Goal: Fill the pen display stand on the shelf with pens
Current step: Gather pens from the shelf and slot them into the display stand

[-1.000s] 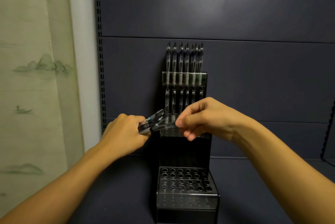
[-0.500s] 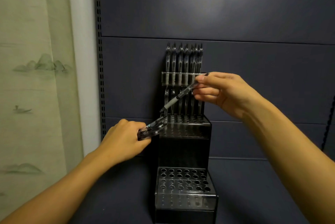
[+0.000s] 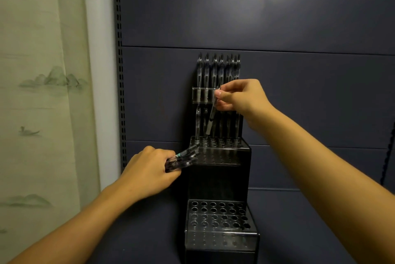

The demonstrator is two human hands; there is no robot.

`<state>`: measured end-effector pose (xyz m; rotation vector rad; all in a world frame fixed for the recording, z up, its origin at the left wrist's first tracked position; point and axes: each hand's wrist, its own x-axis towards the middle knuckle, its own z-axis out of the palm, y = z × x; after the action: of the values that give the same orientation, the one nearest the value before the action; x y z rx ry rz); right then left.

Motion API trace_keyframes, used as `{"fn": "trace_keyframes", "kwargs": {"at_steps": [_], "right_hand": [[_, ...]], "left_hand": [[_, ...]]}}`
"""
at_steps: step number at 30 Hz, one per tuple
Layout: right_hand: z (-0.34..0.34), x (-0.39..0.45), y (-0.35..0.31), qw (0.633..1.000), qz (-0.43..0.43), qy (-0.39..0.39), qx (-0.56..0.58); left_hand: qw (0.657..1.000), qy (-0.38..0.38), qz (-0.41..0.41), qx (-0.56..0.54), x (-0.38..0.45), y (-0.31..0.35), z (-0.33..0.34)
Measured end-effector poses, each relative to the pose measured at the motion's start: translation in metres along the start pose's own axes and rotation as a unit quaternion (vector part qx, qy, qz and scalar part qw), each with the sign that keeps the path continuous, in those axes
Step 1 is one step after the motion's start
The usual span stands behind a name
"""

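- The right hand pinches one pen near its top between thumb and fingertips; the pen hangs nearly upright, slightly tilted, its lower end just above the back row of holes.
- The left hand is curled round a bundle of spare pens, their ends pointing up and right toward the stand's upper tier.
- The pen display stand sits between and below the two hands, on the dark shelf. Its upper tier, just right of the left hand, already carries a row of pens behind the right hand's fingers; the forward holes there look unfilled.
- The lower tier, beneath both forearms, shows only open holes.
- Step in hand, as I judge it: seating a single pen in the upper tier's back rows. Most of the stand remains to fill.
- Next, the pen's tip must line up over a free hole and drop straight, without knocking its standing neighbours; then a fresh pen comes from the left hand's bundle.
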<state>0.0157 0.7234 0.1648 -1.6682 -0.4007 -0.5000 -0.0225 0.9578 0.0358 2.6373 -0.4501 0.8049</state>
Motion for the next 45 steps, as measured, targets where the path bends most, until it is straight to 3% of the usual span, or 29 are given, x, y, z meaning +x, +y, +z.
{"fn": "trace_keyframes", "kwargs": {"at_steps": [19, 26, 45], "right_hand": [[0.023, -0.004, 0.010, 0.989, -0.052, 0.015, -0.141], [0.029, -0.005, 0.020, 0.978, -0.002, -0.014, -0.207], [0.019, -0.034, 0.025, 0.973, -0.001, -0.025, -0.229]], "left_hand": [[1.000, -0.017, 0.003, 0.026, -0.005, -0.002, -0.006], [0.999, -0.023, 0.004, 0.026, -0.005, -0.001, -0.006], [1.000, -0.020, 0.004, 0.002, -0.006, 0.002, -0.002]]}}
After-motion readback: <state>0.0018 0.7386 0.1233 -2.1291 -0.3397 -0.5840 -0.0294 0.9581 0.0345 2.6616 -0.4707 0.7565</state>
